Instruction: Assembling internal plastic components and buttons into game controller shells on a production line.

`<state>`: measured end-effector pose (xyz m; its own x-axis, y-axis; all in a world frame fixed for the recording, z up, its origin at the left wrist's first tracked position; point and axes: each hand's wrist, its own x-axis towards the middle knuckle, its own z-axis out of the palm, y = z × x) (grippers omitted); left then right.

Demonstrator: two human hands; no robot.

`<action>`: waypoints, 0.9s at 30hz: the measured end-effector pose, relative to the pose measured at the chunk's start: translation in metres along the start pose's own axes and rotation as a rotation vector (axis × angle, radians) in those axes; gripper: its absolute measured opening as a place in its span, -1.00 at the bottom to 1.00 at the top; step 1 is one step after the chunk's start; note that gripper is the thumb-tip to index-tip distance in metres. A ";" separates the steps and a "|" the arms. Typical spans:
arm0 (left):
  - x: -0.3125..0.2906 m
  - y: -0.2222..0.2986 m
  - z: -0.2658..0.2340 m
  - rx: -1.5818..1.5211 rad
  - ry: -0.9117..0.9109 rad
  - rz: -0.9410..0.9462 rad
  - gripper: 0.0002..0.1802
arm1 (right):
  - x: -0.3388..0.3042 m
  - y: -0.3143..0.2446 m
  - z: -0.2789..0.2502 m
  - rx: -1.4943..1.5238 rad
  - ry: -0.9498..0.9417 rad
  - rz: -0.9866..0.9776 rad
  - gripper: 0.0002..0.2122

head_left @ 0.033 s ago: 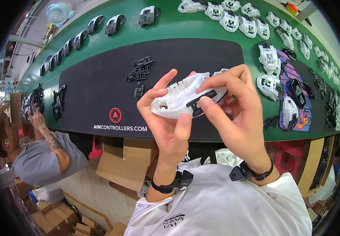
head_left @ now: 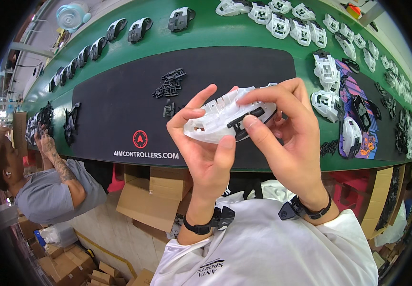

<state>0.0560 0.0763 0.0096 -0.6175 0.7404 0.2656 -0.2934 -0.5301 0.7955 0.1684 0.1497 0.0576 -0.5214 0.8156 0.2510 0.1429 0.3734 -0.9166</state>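
Note:
Above the front edge of the black mat, my left hand (head_left: 200, 151) cradles a white plastic shell (head_left: 218, 110), shaped like a computer mouse shell, its ribbed inside partly showing. A long black plastic piece (head_left: 253, 117), resembling a side-button strip, lies along the shell's near side. My right hand (head_left: 289, 131) grips the shell's right end. Its thumb presses on the black piece, while the index finger reaches over to the shell's upper side. Whether the piece is seated is hidden by the thumb. Small black clip-like parts (head_left: 169, 83) lie heaped on the mat beyond my left hand.
Assembled-looking white shells (head_left: 300, 31) stand in rows at the far right; darker ones (head_left: 139, 30) line the far left. A purple patterned mat (head_left: 367, 136) lies to the right. A co-worker (head_left: 55, 176) handles black parts at left. Cardboard boxes (head_left: 151, 198) sit below the table edge.
My right index finger has shifted slightly up along the shell. The shell and black piece have moved a touch to the right; both hands keep their hold.

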 end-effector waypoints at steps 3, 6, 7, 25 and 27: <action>0.000 0.001 0.004 0.053 0.024 0.021 -0.48 | -0.001 -0.007 -0.002 -0.019 -0.014 0.016 -0.80; 0.001 0.002 0.010 0.061 0.083 0.004 -0.49 | -0.002 -0.004 -0.005 -0.047 -0.043 -0.015 -0.81; 0.001 0.002 0.008 0.062 0.080 0.007 -0.49 | -0.002 -0.002 -0.006 -0.058 -0.058 -0.038 -0.83; -0.039 0.014 -0.102 0.104 0.122 -0.080 -0.47 | 0.011 0.022 -0.004 -0.212 0.014 -0.093 -0.76; -0.037 0.016 -0.107 0.105 0.154 -0.123 -0.46 | 0.017 0.034 -0.034 -0.509 0.133 -0.080 -0.80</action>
<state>-0.0035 -0.0041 -0.0452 -0.6883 0.7207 0.0832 -0.3011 -0.3881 0.8710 0.1934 0.1913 0.0409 -0.4413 0.8123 0.3815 0.5144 0.5773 -0.6342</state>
